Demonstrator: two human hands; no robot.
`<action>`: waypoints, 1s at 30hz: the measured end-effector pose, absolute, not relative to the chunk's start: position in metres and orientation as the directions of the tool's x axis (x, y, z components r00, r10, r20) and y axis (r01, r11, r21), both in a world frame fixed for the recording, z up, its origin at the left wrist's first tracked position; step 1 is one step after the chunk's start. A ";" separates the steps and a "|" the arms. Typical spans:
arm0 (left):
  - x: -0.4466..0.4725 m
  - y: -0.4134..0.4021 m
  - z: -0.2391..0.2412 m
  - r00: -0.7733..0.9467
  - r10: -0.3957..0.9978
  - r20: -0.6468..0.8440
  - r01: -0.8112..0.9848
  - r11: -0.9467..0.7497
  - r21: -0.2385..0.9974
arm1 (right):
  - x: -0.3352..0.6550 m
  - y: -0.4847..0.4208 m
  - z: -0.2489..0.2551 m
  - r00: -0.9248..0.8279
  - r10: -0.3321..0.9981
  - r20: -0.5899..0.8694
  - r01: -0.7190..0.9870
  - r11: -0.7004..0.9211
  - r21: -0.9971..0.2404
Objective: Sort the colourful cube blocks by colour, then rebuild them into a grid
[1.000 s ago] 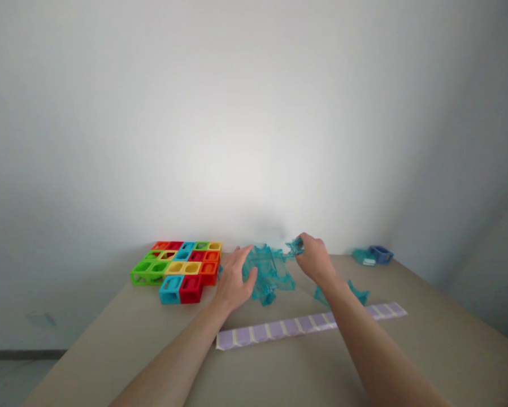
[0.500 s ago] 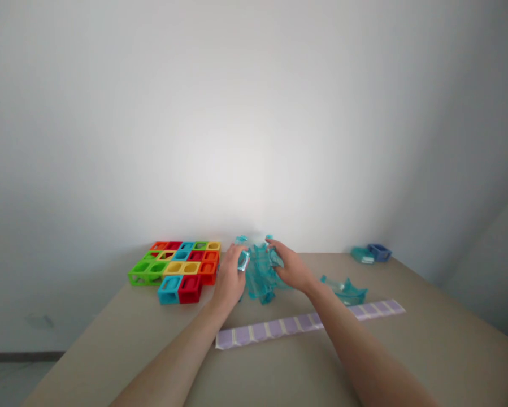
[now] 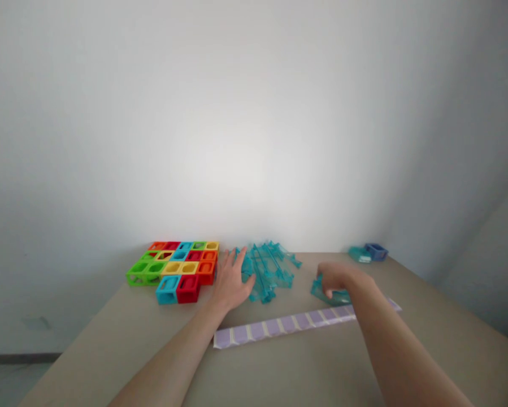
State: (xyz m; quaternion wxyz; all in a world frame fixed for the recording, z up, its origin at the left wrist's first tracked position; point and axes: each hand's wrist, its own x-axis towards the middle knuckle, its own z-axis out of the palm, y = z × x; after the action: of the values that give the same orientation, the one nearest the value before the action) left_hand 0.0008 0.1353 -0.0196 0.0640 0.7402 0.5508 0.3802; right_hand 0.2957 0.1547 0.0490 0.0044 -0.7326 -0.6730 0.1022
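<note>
A heap of clear teal plastic track pieces [image 3: 268, 268] lies near the far edge of the beige table [image 3: 279, 362]. My left hand [image 3: 231, 280] rests flat against the heap's left side, fingers stretched out. My right hand [image 3: 338, 278] hangs curled over a separate teal curved piece [image 3: 328, 294] to the right of the heap, fingers bent down onto it. I cannot make out whether they grip it.
A block of coloured hollow cubes [image 3: 175, 268] sits left of the heap. A long lilac strip [image 3: 279, 327] lies across the table in front of my hands. A dark blue box [image 3: 376, 251] and a teal piece [image 3: 357, 254] stand at the far right corner.
My right hand has left the heap and swung right and down onto the separate curved piece. My left hand has opened flat against the heap. The heap now lies lower and more spread out.
</note>
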 end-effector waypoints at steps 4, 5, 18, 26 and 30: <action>-0.005 0.146 -0.023 0.050 0.854 0.518 0.663 -0.417 0.622 | 0.285 0.159 0.052 0.119 0.991 -0.054 0.973 -0.127 -0.192; -0.006 0.148 -0.023 0.046 0.846 0.531 0.633 -0.437 0.640 | 0.282 0.160 0.054 0.133 0.991 -0.003 0.968 -0.131 -0.213; -0.002 0.134 -0.016 0.093 0.834 0.544 0.556 -0.497 0.666 | 0.193 0.149 0.038 -0.238 0.773 0.588 0.712 0.551 -0.435; 0.001 0.123 -0.008 0.285 0.815 0.505 0.635 -0.555 0.537 | 0.177 0.157 0.002 -0.112 0.706 0.699 0.535 0.635 -0.556; 0.001 0.122 -0.007 0.284 0.844 0.455 0.679 -0.512 0.526 | 0.190 0.164 0.000 0.043 0.734 0.677 0.468 0.585 -0.663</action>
State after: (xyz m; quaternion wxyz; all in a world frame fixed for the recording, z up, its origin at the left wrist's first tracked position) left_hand 0.0013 0.1222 -0.0066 0.1158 0.7930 0.4800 0.3569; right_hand 0.1899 0.1645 -0.0005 0.5720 -0.4406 -0.6820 0.1166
